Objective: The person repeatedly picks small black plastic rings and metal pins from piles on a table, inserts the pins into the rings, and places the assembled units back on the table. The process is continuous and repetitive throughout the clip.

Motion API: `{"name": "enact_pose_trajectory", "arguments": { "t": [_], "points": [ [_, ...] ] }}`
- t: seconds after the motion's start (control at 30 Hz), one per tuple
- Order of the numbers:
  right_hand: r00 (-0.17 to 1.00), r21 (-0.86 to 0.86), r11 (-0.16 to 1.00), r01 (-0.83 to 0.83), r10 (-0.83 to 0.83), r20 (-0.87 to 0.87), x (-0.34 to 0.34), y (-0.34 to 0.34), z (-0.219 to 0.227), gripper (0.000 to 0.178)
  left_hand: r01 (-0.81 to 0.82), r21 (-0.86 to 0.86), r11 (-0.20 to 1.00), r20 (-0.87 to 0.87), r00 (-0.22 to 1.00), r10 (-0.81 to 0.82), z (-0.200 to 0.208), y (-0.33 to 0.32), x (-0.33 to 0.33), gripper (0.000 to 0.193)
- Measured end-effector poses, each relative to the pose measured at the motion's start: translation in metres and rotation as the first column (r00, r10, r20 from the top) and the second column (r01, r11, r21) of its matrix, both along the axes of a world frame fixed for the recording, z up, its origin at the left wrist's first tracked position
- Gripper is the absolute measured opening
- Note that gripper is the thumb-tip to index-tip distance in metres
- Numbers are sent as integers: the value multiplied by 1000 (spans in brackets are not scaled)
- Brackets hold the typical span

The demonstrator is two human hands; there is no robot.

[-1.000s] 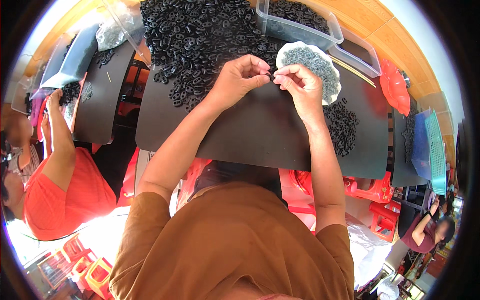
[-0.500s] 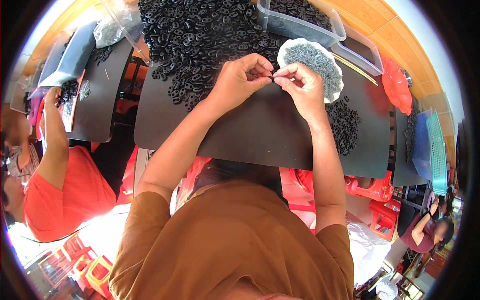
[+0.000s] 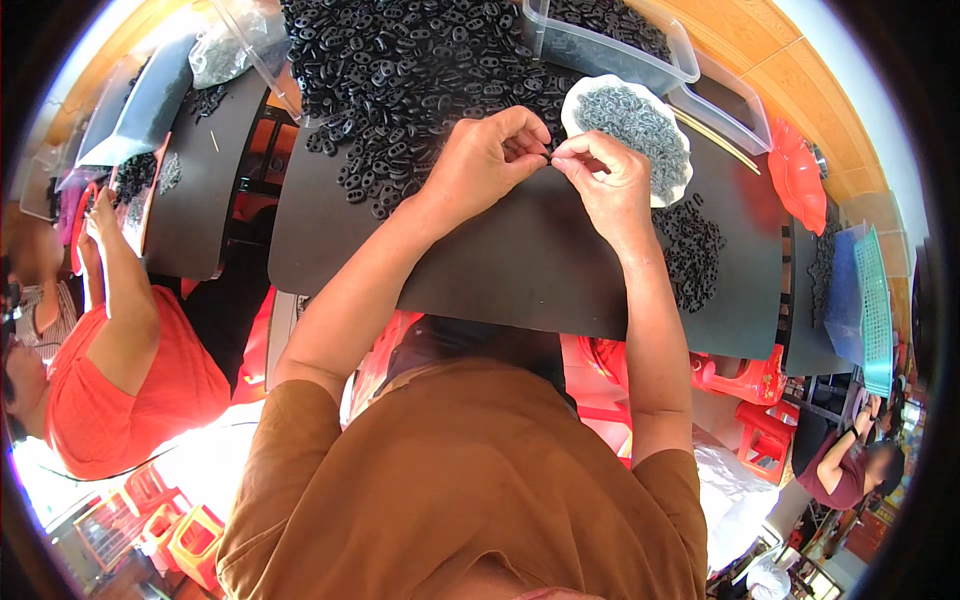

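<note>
**Dark table [image 3: 500, 280], white dish [image 3: 572, 106], and one small black piece [image 3: 547, 157] in a fingertip pinch**

From my remote seat I take the white dish as my landmark. Just left of it, a little nearer the body, is the small black piece, held up above the table. My left hand [image 3: 498, 155] has it in a narrow pinch of thumb and forefinger. My right hand [image 3: 612, 180], between the piece and the dish, closes thumb and forefinger on its other side; whether these also hold one of the clear bits [image 3: 630, 125] heaped in the dish, I cannot tell.

Farther left of the dish spreads a heap of black pieces [image 3: 400, 90], many showing two holes. Nearer the body than the dish lies a smaller black pile [image 3: 692, 262], and beyond the dish stands a clear tub [image 3: 612, 65].

I judge the piece to be very light and probably stiff plastic, hard to break but smooth enough to slide out of a careless pinch. Fingertips hide most of it, so I would hold it by its outer edges, near the ends, leaving any holes uncovered. Light, even pressure should do; squeezing off-centre could flick it away.
</note>
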State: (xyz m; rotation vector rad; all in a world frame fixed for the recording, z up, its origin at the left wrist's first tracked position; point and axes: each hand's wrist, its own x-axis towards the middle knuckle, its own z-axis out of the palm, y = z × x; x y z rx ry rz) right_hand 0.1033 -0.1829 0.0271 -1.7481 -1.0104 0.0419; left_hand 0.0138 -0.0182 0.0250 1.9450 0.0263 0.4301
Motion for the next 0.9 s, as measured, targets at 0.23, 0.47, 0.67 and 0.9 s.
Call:
{"name": "enact_pose_trajectory", "arguments": {
  "t": [0.23, 0.47, 0.67, 0.9],
  "points": [
    [999, 14, 999, 32, -33, 31, -4, 3, 4, 10, 18, -27, 999, 27, 999, -17, 0, 2, 0, 13],
    [997, 31, 999, 23, -21, -73, -3, 2, -2, 9, 34, -156, 987, -11, 999, -36, -13, 2, 4, 13],
    [982, 75, 997, 7, 8, -188, 3, -3, 0, 9, 145, -536, 832, -10, 984, -178, -14, -1, 6, 15],
    [990, 105, 989, -107, 97, 99, 2, -5, 11, 13, 154, -759, 633, -175, 887, -426, -6, 8, 1, 22]
  ]
}}
